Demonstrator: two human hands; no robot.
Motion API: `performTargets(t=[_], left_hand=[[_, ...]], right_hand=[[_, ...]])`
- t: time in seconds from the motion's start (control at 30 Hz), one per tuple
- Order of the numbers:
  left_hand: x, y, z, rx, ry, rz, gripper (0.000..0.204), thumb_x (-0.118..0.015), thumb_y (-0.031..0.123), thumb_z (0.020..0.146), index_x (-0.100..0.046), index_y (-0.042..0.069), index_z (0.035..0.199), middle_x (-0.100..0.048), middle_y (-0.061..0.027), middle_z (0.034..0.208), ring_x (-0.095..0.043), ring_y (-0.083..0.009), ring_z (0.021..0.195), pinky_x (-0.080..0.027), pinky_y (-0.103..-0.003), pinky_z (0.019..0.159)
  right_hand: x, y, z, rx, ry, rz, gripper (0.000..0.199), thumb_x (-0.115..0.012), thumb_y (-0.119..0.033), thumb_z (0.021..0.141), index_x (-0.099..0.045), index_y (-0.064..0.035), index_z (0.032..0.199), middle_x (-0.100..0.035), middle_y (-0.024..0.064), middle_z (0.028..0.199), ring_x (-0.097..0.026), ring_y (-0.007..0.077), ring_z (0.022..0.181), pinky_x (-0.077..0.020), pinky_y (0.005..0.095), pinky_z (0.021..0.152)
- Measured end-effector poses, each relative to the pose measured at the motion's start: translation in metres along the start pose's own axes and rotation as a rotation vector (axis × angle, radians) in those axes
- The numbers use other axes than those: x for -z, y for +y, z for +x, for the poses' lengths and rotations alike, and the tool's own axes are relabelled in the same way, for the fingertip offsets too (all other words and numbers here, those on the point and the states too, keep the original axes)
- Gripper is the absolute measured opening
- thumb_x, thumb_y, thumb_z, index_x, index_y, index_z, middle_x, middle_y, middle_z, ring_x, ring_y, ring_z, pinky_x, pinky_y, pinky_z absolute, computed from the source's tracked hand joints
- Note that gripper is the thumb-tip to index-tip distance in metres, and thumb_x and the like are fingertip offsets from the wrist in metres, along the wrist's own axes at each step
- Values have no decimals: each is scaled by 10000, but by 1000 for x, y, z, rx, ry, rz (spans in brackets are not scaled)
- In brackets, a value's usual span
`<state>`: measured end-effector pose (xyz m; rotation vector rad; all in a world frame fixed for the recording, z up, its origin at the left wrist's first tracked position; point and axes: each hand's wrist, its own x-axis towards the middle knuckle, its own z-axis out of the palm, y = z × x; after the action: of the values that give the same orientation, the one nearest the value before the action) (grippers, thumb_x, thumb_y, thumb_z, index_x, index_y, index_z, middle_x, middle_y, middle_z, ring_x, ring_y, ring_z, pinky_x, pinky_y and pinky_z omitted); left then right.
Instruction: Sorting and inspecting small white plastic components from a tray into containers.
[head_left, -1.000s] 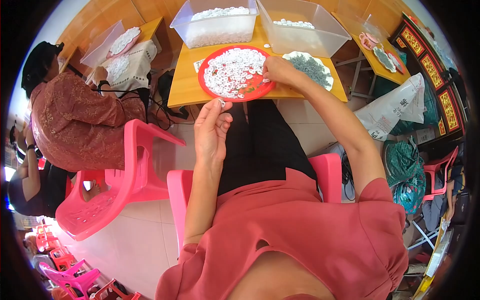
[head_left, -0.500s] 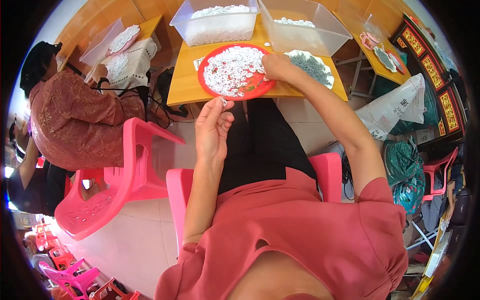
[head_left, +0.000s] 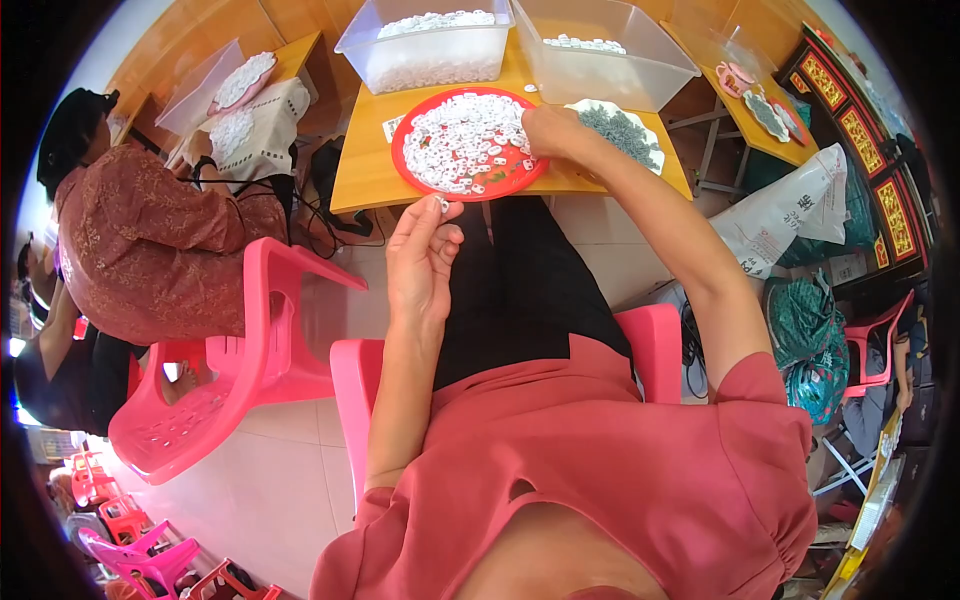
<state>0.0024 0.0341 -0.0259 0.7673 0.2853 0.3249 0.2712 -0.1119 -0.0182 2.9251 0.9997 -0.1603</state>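
Observation:
A red round tray point(head_left: 415, 180) heaped with several small white plastic pieces lies on a low wooden table point(head_left: 365, 175) in front of me. My left hand point(head_left: 422, 260) is raised over my lap, just short of the table's front edge, pinching one small white piece point(head_left: 441, 204) at its fingertips. My right hand point(head_left: 548, 130) reaches over the tray's right rim, fingers curled down among the white pieces. A white plate of grey-green small parts point(head_left: 622, 135) sits just right of that hand.
Two clear plastic bins point(head_left: 430, 50) point(head_left: 610, 55) stand at the table's far side. A person in a patterned brown top point(head_left: 160, 250) sits at my left on a pink chair point(head_left: 240, 370). Bags point(head_left: 790, 210) and another small table point(head_left: 750, 105) are at the right.
My right hand has shifted slightly along the tray's right rim. My left hand stays raised with the white piece.

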Motion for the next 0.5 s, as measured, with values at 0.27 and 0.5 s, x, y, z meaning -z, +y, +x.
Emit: performTargets(t=[0.27, 0.5], left_hand=[[0, 1, 0, 22, 10, -20, 176, -662, 179, 1042, -670, 49, 1159, -771, -105, 1031, -685, -103, 729, -522, -201, 628], [-1, -1, -2, 12, 2, -33, 180, -663, 181, 1042, -656, 45, 1159, -771, -110, 1034, -682, -102, 729, -529, -205, 637]], right_hand=[[5, -12, 3, 22, -83, 205, 327, -715, -143, 854, -744, -25, 1159, -748, 210, 1181, -723, 357, 1124, -587, 497, 917], [12, -6, 5, 27, -113, -79, 329, -708, -144, 859, -746, -39, 1169, -746, 196, 1203, -721, 346, 1139, -593, 480, 900]])
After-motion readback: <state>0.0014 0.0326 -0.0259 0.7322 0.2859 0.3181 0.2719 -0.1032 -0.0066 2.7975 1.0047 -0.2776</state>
